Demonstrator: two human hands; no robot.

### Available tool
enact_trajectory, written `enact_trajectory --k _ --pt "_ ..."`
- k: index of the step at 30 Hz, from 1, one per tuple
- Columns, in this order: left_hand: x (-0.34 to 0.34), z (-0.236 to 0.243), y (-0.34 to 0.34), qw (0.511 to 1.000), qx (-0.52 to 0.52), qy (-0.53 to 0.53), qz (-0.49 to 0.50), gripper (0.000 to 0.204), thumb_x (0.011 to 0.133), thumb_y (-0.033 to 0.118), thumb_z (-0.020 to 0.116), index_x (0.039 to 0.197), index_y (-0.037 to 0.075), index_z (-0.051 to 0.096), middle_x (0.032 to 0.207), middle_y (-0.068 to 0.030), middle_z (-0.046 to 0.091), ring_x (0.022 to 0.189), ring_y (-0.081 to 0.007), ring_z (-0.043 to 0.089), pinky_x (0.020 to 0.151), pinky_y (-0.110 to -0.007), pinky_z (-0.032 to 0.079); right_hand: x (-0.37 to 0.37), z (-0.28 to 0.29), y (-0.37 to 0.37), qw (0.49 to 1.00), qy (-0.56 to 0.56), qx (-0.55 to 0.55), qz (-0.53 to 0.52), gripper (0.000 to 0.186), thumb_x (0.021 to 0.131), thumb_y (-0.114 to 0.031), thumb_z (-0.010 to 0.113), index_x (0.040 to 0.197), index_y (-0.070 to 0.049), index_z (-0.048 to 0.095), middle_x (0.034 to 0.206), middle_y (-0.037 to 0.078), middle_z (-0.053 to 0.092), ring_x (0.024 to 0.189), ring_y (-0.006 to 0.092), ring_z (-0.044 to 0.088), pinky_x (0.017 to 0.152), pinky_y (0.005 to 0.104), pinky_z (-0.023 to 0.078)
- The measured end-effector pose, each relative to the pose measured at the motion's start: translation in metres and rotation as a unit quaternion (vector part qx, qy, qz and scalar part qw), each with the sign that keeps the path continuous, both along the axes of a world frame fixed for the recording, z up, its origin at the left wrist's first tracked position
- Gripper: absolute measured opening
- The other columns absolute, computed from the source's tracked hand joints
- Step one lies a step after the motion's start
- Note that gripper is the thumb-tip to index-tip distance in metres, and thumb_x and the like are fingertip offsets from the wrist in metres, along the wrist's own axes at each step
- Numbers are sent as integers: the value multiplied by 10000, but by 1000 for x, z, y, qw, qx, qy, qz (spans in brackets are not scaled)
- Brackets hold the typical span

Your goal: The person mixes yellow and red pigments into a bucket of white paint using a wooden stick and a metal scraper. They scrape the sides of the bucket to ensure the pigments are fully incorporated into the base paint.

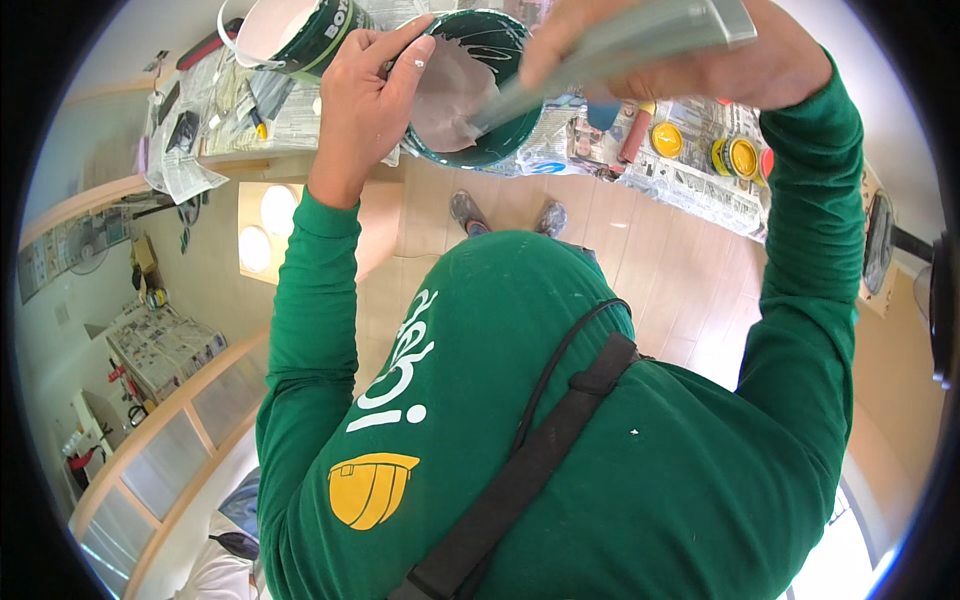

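Observation:
A dark green paint bucket (514,150) with pale pinkish paint (452,95) inside is tilted so its mouth faces me. My left hand (372,90) grips its left rim, thumb over the edge. My right hand (660,60) holds a long, pale grey-green, flat stirring tool (610,55), smeared by motion. The tool's lower end dips into the paint; its wide squared end points up to the right. Left of my left hand stands a second green bucket (322,40) with a white handle and a pale top.
Newspaper (690,190) covers the bench. To the right are a red-brown handled item (635,135) and small yellow paint pots (742,157); to the left, a yellow-tipped tool (261,130). A wooden box with round white tops (279,210) is below the bench. A wooden-framed railing (190,420) runs at lower left.

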State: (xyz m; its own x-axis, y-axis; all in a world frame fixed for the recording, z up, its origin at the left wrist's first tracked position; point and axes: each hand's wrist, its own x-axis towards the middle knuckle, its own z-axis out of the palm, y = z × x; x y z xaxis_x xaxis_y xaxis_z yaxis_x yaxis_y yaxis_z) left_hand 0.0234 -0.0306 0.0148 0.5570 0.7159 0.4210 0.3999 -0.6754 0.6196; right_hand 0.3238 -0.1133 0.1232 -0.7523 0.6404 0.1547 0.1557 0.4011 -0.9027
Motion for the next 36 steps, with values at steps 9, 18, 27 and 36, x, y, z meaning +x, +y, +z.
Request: enact_trajectory --k 9,18,27,36 --pt "11 2 8 1000 -14 -15 -12 294 1038 225 722 1305 127 799 873 -62 612 785 -173 574 716 -324 479 -2 27 24 993 -31 -13 112 552 833 41 791 1377 -40 737 1282 171 775 1090 235 725 973 380 578" --pt "14 26 11 999 -20 23 -17 293 1010 197 709 1246 50 798 859 -163 620 791 -310 635 724 -411 505 -17 11 44 990 -71 -20 117 550 833 29 788 1376 -48 745 1281 166 775 1122 248 724 1015 383 560" --pt "7 25 14 999 -48 10 1 290 1008 217 708 1227 52 805 872 -175 650 799 -319 642 741 -417 510 -36 -15 41 987 -107 119 28 318 999 -53 747 1317 -37 748 1240 135 774 1006 208 743 879 334 619" --pt "1 22 18 997 -70 -10 28 295 1006 217 728 1238 52 806 840 -135 609 776 -265 620 716 -385 488 -29 -55 -47 946 -53 9 -319 273 1018 -110 760 1287 -66 763 1107 53 778 925 133 720 791 298 606"
